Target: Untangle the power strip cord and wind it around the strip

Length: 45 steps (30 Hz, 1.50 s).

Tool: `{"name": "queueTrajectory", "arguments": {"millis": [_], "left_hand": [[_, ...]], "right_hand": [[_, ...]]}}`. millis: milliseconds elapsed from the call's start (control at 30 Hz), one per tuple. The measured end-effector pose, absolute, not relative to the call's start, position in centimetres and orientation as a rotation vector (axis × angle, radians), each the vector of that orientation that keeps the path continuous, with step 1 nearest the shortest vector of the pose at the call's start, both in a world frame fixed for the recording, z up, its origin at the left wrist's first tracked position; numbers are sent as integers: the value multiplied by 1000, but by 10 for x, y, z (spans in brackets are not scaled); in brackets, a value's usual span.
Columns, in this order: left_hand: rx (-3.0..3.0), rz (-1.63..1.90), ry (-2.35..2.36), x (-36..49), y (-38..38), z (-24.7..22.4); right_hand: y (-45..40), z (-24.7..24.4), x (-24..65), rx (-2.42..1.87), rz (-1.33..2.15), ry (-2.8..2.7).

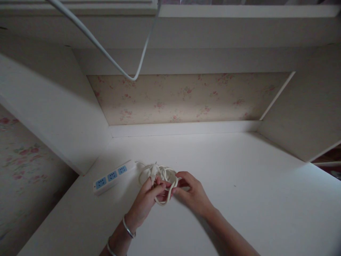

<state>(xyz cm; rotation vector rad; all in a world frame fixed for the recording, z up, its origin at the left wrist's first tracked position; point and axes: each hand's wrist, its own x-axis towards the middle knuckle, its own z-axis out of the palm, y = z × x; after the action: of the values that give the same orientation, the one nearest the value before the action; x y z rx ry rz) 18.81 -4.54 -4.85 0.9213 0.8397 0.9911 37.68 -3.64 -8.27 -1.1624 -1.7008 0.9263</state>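
While the power strip [113, 176] lies flat on the desk [239, 199], its bundled cord [162, 177] is pinched from both sides. The left hand [147, 199] and right hand [193, 193] are closed on the loops, so the coil is kept gathered.

Both arms reaching forward — left hand [146, 202] and right hand [192, 193] meeting fingertip to fingertip, fingers curling in, pinching.

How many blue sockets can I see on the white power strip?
3. The blue sockets sit in a row on the power strip, which lies on the desk to the left of both hands: one at the near-left end, one in the middle, one towards the cord.
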Motion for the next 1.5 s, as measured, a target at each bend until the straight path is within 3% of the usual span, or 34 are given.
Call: {"name": "queueTrajectory", "arguments": {"millis": [400,767,1500], "left_hand": [[786,973,595,183,-46,-48],[609,1010,411,174,-43,-44],[2043,1308,1425,198,-51,-59]], "right_hand": [[-31,-88,373,-1231,958,-1441],[-35,-62,380,-1196,976,-1535],[-42,-62,368,-1243,755,-1658]]}}
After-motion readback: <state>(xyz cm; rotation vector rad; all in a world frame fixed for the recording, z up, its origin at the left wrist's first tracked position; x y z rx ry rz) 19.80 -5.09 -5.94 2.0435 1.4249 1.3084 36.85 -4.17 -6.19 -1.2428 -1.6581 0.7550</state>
